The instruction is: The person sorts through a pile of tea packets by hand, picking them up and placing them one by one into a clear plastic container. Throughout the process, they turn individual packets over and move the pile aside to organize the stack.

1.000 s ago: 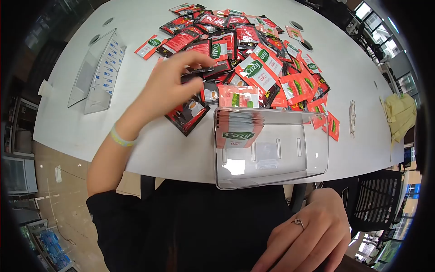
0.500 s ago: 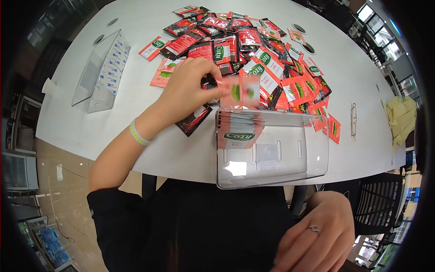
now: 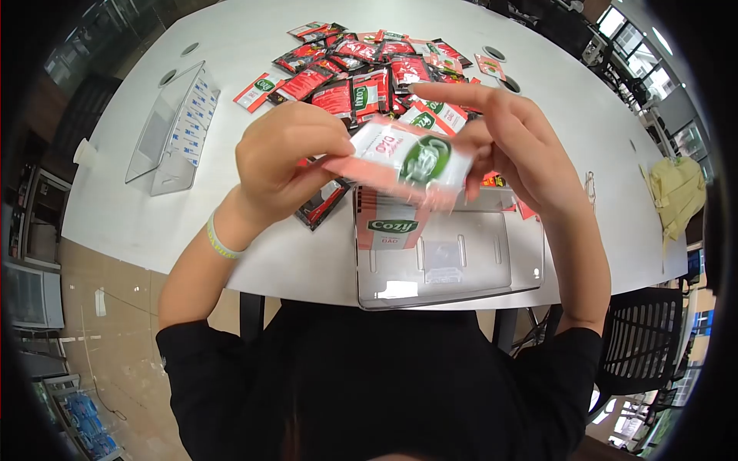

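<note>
Between my hands, above the back edge of a clear plastic box [image 3: 492, 288], hangs a pink and white sachet [image 3: 407, 157] with a green Cozy label, slightly blurred. My left hand [image 3: 288, 157] pinches its left end. At its right end my right hand [image 3: 519, 142] has thumb and lower fingers closed on the sachet, the index finger stretched out to the left. A row of upright Cozy sachets [image 3: 390, 228] fills the left end of the box. Behind my hands lies a loose pile of red, pink and black sachets [image 3: 330, 96], partly hidden by them.
On the left of the white table [image 3: 254, 34] stands another clear holder [image 3: 165, 142] with 3M adhesive strips. A yellow cloth [image 3: 676, 196] hangs at the right edge. A dark sachet [image 3: 321, 206] lies left of the box. A black chair [image 3: 642, 346] stands at right.
My right hand has risen from my lap to the sachet's right end. The sachet, still in my left hand, has turned so its Cozy label shows.
</note>
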Tool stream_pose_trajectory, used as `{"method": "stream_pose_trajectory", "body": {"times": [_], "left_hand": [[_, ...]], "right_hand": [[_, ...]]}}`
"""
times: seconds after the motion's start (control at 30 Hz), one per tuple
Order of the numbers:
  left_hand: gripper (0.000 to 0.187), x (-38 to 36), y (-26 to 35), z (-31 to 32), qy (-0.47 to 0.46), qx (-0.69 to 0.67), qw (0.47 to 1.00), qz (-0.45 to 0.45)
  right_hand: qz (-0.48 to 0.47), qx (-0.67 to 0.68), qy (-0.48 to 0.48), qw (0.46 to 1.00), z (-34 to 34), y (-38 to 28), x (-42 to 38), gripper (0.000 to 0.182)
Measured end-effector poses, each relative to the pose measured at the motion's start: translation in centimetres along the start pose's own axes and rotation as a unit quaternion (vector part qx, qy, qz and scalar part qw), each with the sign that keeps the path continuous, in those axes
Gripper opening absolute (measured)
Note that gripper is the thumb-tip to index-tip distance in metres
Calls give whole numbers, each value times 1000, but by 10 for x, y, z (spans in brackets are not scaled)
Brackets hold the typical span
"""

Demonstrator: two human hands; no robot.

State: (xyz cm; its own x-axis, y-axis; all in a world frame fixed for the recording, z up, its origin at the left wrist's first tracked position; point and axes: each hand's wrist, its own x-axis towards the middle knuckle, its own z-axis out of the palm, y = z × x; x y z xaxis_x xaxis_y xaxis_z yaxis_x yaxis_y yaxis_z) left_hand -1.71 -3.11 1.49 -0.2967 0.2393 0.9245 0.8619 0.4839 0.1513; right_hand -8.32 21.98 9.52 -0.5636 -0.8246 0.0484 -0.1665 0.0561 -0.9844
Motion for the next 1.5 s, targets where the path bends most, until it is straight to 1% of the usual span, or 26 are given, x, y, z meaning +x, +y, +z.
{"method": "stream_pose_trajectory", "body": {"times": [0.07,0.1,0.17,0.23,0.3,0.37,0.47,0.53,0.57,0.63,0.7,0.77,0.8,0.87,0.9,0.97,1.07,1.1,1.13,1.2,1.23,1.3,1.33,1.4,1.47,1.5], "left_hand": [[28,2,1,0,2,2,999,43],[28,3,1,0,1,0,999,44],[28,4,0,3,-16,-17,998,60],[28,3,-1,5,-16,-13,998,64],[27,4,0,6,-33,-6,996,84],[27,2,1,9,-33,-8,996,85],[27,-2,5,11,-30,-15,996,80],[29,-4,10,10,-5,28,997,67],[33,-4,7,9,5,38,997,69],[35,-3,8,8,41,40,997,54],[35,-2,10,6,46,65,995,63],[35,-2,14,4,9,121,988,94],[35,-2,16,5,7,120,988,93],[35,-2,19,6,10,148,982,120],[35,-3,19,5,9,149,981,120],[33,-5,17,4,19,155,981,115],[30,-5,14,6,4,122,980,157],[27,-3,14,8,12,117,981,157],[27,-1,14,6,12,115,981,157],[28,2,15,-3,-6,184,979,91],[27,1,10,-9,-20,222,971,86],[24,-7,-11,-4,92,193,976,37],[18,-5,-6,-8,54,204,976,-59],[15,-3,-18,-16,-32,216,969,-114],[14,-12,-29,-11,-51,207,966,-148],[16,-16,-33,-9,-91,195,959,-182]], "right_hand": [[-8,-5,14,1000,-2,19,8,56],[13,11,-21,1000,1,14,9,47],[38,40,-97,994,-4,14,10,45],[60,60,-82,993,4,13,7,51],[19,57,-59,996,8,15,5,53],[28,59,-52,997,12,12,2,55],[21,-16,-25,999,13,0,-10,54],[-3,11,4,1000,18,5,-18,60],[29,-40,-20,999,13,0,-22,76],[-12,-37,33,999,29,11,-27,90],[4,-13,14,1000,34,9,-24,87],[47,69,61,995,38,7,-22,76],[47,141,24,989,35,2,-21,67],[38,128,48,990,43,-3,-22,69],[12,79,-19,997,37,-5,-22,73],[-53,40,-21,998,42,4,-25,77],[-28,56,41,997,43,4,-16,52],[-58,-4,67,996,39,7,-14,38],[-67,-22,80,994,36,3,-14,37],[-97,-79,95,988,30,3,-15,29],[-109,-142,69,981,26,1,-19,26],[-147,-284,-8,947,16,2,-26,16],[-109,-335,-40,935,17,0,-29,16],[-44,-406,-81,909,23,1,-33,16],[-55,-501,-83,860,33,7,-34,15],[-72,-502,-95,857,34,13,-32,19]]}}
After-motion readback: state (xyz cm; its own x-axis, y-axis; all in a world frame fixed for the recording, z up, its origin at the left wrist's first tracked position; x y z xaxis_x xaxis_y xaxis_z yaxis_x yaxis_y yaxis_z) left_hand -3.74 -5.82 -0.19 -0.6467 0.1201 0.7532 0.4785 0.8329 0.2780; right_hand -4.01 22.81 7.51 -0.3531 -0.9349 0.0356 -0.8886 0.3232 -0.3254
